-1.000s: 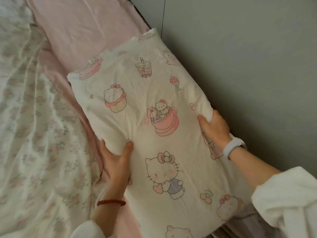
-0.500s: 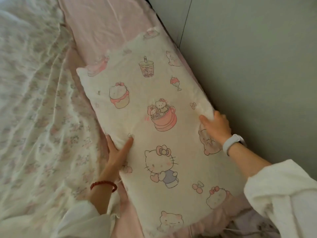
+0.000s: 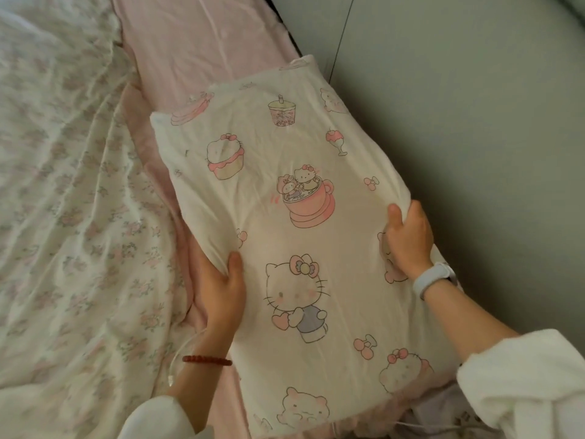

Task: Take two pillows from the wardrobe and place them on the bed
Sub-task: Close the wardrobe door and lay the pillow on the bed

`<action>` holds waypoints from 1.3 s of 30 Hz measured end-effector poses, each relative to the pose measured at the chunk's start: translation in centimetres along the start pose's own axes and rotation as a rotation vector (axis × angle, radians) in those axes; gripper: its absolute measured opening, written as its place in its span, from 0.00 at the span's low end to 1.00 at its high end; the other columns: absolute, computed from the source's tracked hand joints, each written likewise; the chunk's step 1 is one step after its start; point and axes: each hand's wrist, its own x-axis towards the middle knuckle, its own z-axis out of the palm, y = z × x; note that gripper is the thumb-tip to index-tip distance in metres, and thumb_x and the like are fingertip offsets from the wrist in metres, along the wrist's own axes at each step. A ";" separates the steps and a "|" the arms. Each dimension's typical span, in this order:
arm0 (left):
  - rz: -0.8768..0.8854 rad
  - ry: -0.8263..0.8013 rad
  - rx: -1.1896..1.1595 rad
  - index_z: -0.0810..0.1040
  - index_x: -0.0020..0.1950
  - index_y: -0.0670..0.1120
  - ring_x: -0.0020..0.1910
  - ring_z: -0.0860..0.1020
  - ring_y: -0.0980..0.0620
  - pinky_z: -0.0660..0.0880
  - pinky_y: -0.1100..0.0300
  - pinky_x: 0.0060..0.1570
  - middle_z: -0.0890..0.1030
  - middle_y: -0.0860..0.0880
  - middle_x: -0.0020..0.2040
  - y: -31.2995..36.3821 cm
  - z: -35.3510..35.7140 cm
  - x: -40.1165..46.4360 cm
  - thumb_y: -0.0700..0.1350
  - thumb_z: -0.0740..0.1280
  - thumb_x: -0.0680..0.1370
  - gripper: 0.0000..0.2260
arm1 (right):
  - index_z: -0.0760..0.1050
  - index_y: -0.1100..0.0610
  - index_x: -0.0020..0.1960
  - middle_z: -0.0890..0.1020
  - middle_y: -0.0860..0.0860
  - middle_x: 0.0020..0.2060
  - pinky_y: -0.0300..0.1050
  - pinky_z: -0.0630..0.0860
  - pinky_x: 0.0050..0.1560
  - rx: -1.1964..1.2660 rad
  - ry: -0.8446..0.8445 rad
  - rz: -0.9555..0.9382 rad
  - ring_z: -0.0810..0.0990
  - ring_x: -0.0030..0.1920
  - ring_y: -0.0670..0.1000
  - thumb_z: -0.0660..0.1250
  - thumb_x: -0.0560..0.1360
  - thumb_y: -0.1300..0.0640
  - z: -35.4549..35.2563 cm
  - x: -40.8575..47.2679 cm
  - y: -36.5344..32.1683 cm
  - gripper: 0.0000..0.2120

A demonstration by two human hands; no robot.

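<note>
A cream pillow printed with pink cartoon cats and cakes lies lengthwise on the pink sheet of the bed, close against the grey headboard. My left hand grips its left edge, thumb on top and fingers tucked under. My right hand grips the right edge by the headboard, thumb on top. Only this one pillow shows; no wardrobe is in view.
A crumpled floral quilt covers the bed's left side. The grey padded headboard rises on the right. A thin white cable lies by my left wrist, and dark fabric shows under the pillow's near right corner.
The pillow has shifted slightly toward the headboard and settled flatter on the sheet. My left thumb now bunches the fabric at the edge; both hands keep their hold.
</note>
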 end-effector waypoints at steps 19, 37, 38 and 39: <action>0.046 0.180 0.061 0.57 0.72 0.59 0.68 0.64 0.60 0.61 0.57 0.70 0.66 0.60 0.69 1.4 3.3 2.5 0.57 0.59 0.76 0.25 | 0.68 0.66 0.47 0.72 0.59 0.42 0.56 0.69 0.50 0.032 0.077 -0.102 0.73 0.47 0.61 0.56 0.78 0.61 -1.4 3.5 0.1 0.07; -0.173 -0.288 -0.099 0.56 0.70 0.55 0.64 0.71 0.55 0.69 0.50 0.65 0.70 0.54 0.67 -2.6 3.2 -5.9 0.63 0.71 0.64 0.40 | 0.45 0.40 0.71 0.55 0.53 0.74 0.66 0.61 0.65 -0.442 -0.341 0.072 0.60 0.68 0.64 0.48 0.75 0.35 -1.1 0.1 7.2 0.28; -0.170 -0.276 -0.073 0.58 0.69 0.56 0.62 0.73 0.54 0.71 0.48 0.62 0.72 0.54 0.65 -2.7 3.3 -6.6 0.62 0.71 0.63 0.39 | 0.46 0.40 0.71 0.56 0.53 0.73 0.66 0.62 0.65 -0.461 -0.352 0.094 0.61 0.68 0.64 0.49 0.74 0.35 -1.6 -0.4 7.7 0.28; -0.164 -0.255 -0.044 0.58 0.69 0.56 0.61 0.74 0.53 0.72 0.47 0.61 0.73 0.54 0.63 -2.5 3.4 -7.1 0.62 0.71 0.63 0.39 | 0.46 0.40 0.71 0.57 0.54 0.73 0.65 0.62 0.65 -0.476 -0.361 0.114 0.62 0.67 0.64 0.49 0.74 0.35 -2.0 -0.8 8.1 0.28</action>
